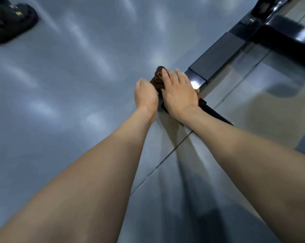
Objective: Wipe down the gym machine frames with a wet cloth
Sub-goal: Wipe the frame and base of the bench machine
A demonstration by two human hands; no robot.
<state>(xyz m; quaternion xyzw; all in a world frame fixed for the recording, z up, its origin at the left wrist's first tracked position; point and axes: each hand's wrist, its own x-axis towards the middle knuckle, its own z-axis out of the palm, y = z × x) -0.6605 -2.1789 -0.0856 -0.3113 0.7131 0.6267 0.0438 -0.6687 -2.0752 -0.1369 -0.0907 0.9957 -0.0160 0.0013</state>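
Note:
A black metal frame bar [216,57] of the gym machine runs low along the floor from the upper right toward the middle. A dark brown cloth [158,79] is bunched over the bar's near part. My right hand [178,92] lies flat on the cloth, fingers spread, pressing it onto the bar. My left hand [145,94] is curled around the cloth's left side. The near end of the bar [213,112] shows below my right wrist. Most of the cloth is hidden under both hands.
Glossy grey floor [69,95] spreads to the left and front, with a seam [158,165] running diagonally. A person's foot in a dark sandal [11,21] stands at the top left. A thick black crossbar [288,35] joins the frame at top right.

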